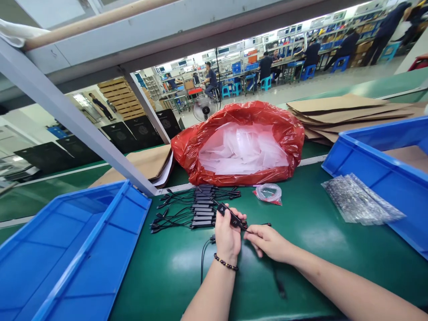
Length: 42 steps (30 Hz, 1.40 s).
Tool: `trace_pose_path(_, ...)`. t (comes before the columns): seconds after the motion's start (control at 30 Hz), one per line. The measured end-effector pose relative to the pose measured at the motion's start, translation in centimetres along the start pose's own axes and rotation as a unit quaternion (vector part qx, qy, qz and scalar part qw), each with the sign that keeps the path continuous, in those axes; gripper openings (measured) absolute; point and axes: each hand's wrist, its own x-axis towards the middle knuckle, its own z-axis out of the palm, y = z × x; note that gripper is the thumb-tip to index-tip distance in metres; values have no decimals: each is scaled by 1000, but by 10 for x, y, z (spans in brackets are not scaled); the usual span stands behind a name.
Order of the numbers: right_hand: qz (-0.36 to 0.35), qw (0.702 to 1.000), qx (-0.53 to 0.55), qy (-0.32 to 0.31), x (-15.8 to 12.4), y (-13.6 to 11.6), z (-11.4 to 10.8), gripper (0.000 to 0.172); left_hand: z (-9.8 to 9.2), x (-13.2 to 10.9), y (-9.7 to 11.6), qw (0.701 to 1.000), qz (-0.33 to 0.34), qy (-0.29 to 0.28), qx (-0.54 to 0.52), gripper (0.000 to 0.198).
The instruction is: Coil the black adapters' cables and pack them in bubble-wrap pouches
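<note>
My left hand (228,236), a beaded bracelet at its wrist, is closed around a slim black electronic box (230,216) with cables and tilts it above the green worktop. The fingers of my right hand (269,242) pinch the black cable (246,229) where it leaves the box's lower right end. A blurred cable with a plug (281,290) hangs below my right hand. Another black cable (202,258) curves down left of my left wrist. Just beyond my hands, several similar black boxes with cables (202,214) lie side by side in a row.
A red plastic bag (187,154) full of translucent white sleeves stands behind the row. Blue bins (133,223) (377,165) flank the worktop. Bubble-wrap bags (361,200) lean at the right bin. A clear coil (268,192) lies before the bag. Cardboard sheets (337,107) lie behind. People sit at far benches.
</note>
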Motion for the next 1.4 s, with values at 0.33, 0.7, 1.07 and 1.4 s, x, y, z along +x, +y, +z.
trace_pose_path(0.33, -276, 824, -447, 211, -5, 5, -47, 30, 1, -10, -21, 961, -84, -78, 253, 34)
trace_pose_path(0.7, -41, 978, 59, 196, -3, -7, -35, 29, 0, -11, -25, 946, -88, -115, 290, 36)
trace_pose_path(1.07, -18, 939, 297, 171, 4, -1, -32, 28, -2, -13, -27, 952, -171, -161, 194, 35)
trace_pose_path(1.4, 31, 911, 386, 144, 5, -4, -37, 39, 2, -17, -29, 910, -189, -174, 324, 29)
